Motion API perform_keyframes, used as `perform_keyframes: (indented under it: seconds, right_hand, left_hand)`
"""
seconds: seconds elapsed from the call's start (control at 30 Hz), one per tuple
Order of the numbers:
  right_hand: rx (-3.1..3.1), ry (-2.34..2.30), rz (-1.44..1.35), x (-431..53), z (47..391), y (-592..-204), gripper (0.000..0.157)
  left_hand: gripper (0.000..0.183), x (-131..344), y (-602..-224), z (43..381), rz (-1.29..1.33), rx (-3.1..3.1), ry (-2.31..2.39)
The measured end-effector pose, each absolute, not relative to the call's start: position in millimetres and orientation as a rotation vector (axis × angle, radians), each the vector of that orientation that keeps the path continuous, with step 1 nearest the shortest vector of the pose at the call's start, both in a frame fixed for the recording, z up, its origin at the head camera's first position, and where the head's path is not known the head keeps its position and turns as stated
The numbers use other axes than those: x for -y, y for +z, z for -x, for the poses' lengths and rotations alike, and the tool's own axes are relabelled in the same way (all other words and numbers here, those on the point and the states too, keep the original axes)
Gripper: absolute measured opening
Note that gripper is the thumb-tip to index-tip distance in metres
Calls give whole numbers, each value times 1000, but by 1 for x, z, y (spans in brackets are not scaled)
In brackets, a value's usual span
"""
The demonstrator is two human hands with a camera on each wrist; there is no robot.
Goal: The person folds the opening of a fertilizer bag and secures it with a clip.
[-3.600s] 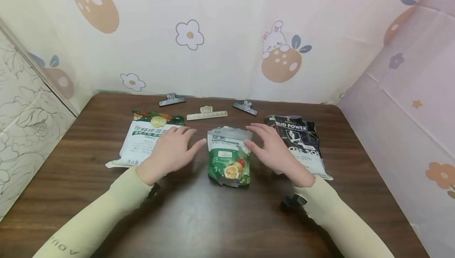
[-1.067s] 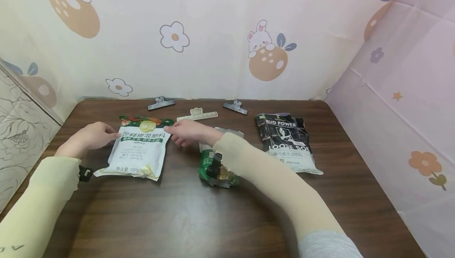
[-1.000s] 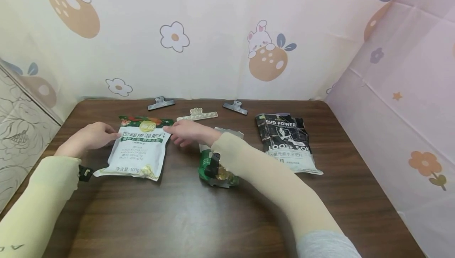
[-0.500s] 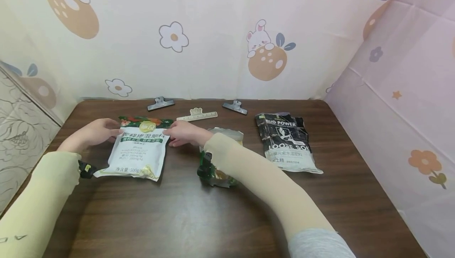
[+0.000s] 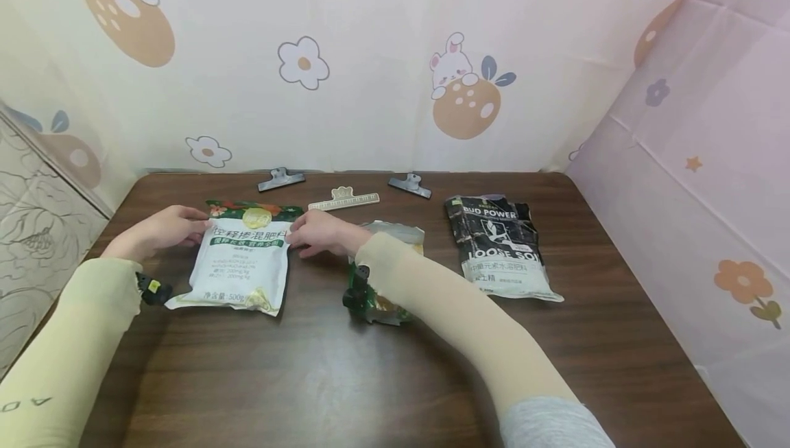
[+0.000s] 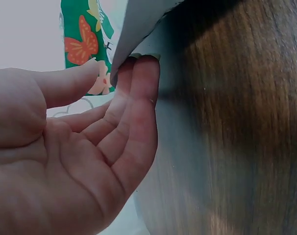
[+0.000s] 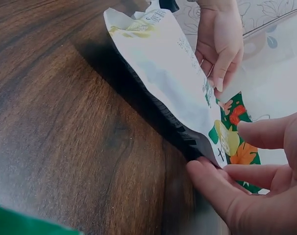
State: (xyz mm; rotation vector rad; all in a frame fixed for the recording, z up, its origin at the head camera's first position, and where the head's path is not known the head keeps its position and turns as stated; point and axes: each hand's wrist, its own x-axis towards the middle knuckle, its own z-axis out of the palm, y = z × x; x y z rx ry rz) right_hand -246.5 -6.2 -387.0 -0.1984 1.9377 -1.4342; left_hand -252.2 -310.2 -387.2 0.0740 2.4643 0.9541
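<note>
A white fertilizer bag with a green floral top [image 5: 243,263] lies face up on the left of the table. At its left edge is my left hand [image 5: 163,232]; in the left wrist view the thumb is over the front and the fingers [image 6: 144,81] are curled under the edge. My right hand [image 5: 324,232] holds the opposite edge near the top; in the right wrist view its fingertips [image 7: 200,169] are tucked beneath the bag [image 7: 163,78], thumb above. Under my right forearm stands a smaller green fertilizer pouch [image 5: 398,232], partly hidden.
A black-and-white bag [image 5: 503,249] lies to the right on the brown wooden table [image 5: 296,379]. Along the back edge are a dark clip [image 5: 281,179], a pale wide clip [image 5: 343,198] and another dark clip [image 5: 410,185]. A patterned curtain [image 5: 370,112] hangs behind.
Both hands have gone from around the middle pouch to the left bag's two edges. During the last second the fingers have tucked in closer. The bag has hardly moved.
</note>
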Motion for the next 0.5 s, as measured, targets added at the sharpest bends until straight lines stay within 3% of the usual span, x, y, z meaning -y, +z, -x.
perform_keyframes:
  seconds: [0.5]
  right_hand:
    - [-1938,-1518,283,-3,239,-389,42]
  left_hand:
    - [57,315,-380,241,-117,-2496,997]
